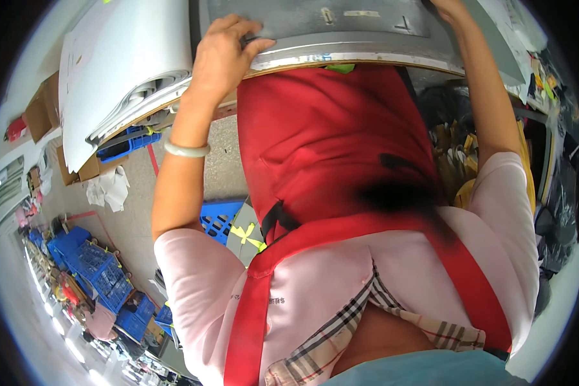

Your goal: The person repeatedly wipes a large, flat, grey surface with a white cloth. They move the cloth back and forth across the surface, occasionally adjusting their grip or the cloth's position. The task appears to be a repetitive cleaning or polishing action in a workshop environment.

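**Both hands on the grey board at the bench edge**

Nearest to me is my own body: a pink top with a checked collar, and over it a red apron (328, 148) with red straps crossing my chest. My forearms rise from the pink sleeves toward the top of the view.

My left hand (225, 55) sits at the near edge of a flat grey board (341, 29). The fingers (238, 29) are together and curled over the top face of the board, with the thumb pressed against its edge, so the hand is clamped on the board. A pale bangle (186, 150) rings the left wrist.

My right hand (447, 8) reaches the same board further along, at the upper rim of the view. Only the heel of the hand shows; I cannot tell whether its fingers are apart or together.

The board lies flat on the work surface directly ahead of the apron, its pale near edge running from one hand to the other.

Just beside the left hand, a stack of large white sheets (119, 71) curls over the bench edge. Beyond and below it are brown cardboard boxes (42, 109) on the floor, and further off several blue plastic crates (100, 270).
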`<action>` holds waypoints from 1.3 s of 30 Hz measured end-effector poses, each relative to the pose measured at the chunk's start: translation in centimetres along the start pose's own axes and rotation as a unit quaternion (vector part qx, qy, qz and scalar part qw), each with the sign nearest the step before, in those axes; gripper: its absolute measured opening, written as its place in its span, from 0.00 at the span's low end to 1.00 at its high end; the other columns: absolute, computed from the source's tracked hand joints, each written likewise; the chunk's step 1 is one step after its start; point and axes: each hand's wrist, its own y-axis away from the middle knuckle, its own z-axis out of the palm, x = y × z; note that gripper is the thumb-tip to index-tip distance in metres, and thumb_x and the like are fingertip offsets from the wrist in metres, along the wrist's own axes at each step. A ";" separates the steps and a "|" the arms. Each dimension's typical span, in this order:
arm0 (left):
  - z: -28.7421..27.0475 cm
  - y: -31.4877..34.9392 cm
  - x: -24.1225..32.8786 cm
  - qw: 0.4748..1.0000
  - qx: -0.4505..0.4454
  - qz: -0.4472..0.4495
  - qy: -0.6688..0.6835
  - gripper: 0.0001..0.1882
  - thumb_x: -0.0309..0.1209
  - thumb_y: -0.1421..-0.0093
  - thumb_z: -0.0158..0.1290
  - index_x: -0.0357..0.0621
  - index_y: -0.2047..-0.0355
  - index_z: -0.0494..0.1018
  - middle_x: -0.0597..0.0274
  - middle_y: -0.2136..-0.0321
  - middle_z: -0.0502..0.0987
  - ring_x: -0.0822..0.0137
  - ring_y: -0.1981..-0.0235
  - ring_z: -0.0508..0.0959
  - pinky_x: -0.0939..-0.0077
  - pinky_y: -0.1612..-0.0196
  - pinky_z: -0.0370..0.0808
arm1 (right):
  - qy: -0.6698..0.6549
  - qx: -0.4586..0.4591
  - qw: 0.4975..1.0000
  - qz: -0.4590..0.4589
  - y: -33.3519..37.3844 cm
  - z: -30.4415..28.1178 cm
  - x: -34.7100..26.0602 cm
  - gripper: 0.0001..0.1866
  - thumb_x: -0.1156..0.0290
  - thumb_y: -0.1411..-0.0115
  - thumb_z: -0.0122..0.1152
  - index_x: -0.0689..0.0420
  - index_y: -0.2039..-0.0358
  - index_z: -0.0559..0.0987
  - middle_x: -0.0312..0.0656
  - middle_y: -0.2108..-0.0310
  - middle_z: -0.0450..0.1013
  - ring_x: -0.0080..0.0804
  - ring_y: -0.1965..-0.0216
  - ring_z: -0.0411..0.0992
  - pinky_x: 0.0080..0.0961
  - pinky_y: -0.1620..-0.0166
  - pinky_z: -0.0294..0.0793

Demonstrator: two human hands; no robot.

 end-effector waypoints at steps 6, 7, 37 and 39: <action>-0.3 0.1 1.5 0.993 -0.074 -0.072 0.059 0.16 0.33 0.43 0.68 0.37 0.58 0.82 0.54 0.59 0.82 0.55 0.60 0.82 0.68 0.56 0.79 | -0.009 -0.014 1.000 -0.014 0.3 -0.6 0.5 0.07 0.66 0.39 0.69 0.56 0.69 0.82 0.29 0.74 0.72 0.19 0.72 0.64 0.21 0.68 0.62; -0.4 0.1 1.7 0.991 -0.076 -0.089 0.070 0.15 0.32 0.43 0.68 0.37 0.58 0.82 0.54 0.59 0.82 0.56 0.60 0.83 0.68 0.55 0.79 | -0.036 -0.026 0.999 -0.013 0.1 -0.8 1.1 0.07 0.67 0.39 0.69 0.56 0.69 0.82 0.29 0.75 0.72 0.18 0.72 0.64 0.21 0.69 0.62; 0.7 0.9 2.9 0.997 -0.035 -0.052 0.038 0.10 0.27 0.42 0.65 0.40 0.60 0.83 0.55 0.61 0.83 0.54 0.60 0.82 0.66 0.54 0.78 | -0.003 -0.035 0.999 -0.037 1.1 -1.5 1.4 0.09 0.67 0.40 0.70 0.60 0.66 0.84 0.33 0.71 0.77 0.21 0.69 0.70 0.22 0.64 0.69; 0.8 1.0 2.7 0.998 -0.022 -0.040 0.042 0.09 0.25 0.42 0.65 0.39 0.60 0.83 0.53 0.62 0.82 0.54 0.61 0.82 0.67 0.56 0.79 | 0.000 -0.034 0.998 -0.045 1.0 -1.4 1.5 0.10 0.66 0.40 0.71 0.61 0.66 0.84 0.34 0.70 0.78 0.22 0.68 0.71 0.23 0.63 0.70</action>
